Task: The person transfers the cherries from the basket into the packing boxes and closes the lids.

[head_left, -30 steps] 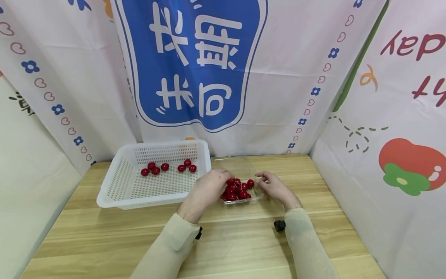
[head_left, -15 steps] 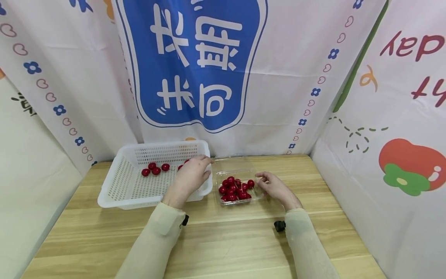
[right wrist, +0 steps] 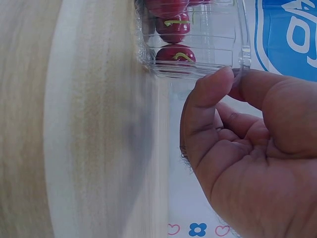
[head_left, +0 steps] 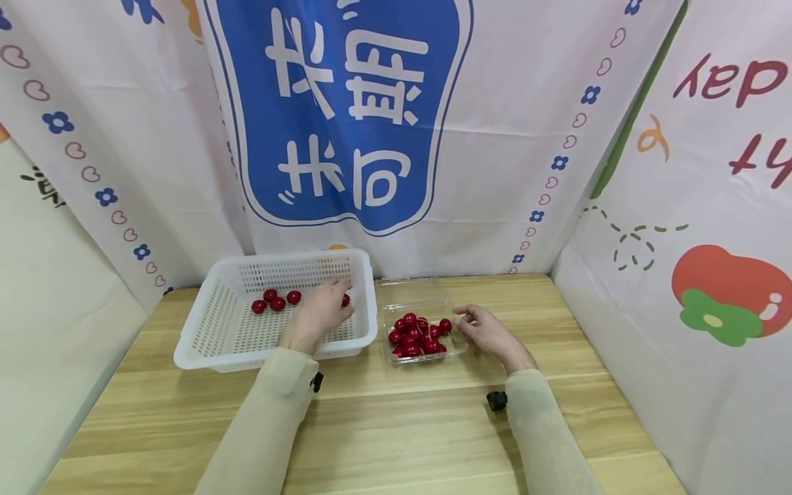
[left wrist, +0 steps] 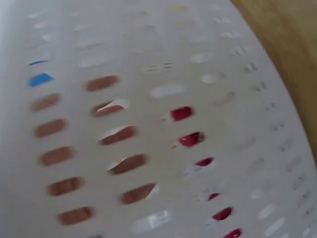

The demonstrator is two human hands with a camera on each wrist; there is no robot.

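My left hand [head_left: 317,313] reaches into the white slotted basket [head_left: 216,361], its fingers extended over the right-hand group of cherries. One cherry [head_left: 346,300] shows beside the fingers; the others of that group are hidden under the hand. Farther left in the basket lie several cherries [head_left: 278,303]. The left wrist view shows just the basket wall [left wrist: 173,64], with bits of red through its slots. Right of the basket, an open clear plastic box [head_left: 396,311] holds a heap of cherries [head_left: 413,335]. My right hand [right wrist: 247,144] pinches the box's rim between thumb and finger.
The box's clear lid [head_left: 411,290] lies folded back behind it. A wooden table [head_left: 396,440] carries everything. Printed white cloth [head_left: 495,172] hangs close behind the table's back edge and along both sides.
My left hand has moved left from the heap in the clear box, across the basket's right rim, and down into the basket. My right hand has stayed at the box's rim.
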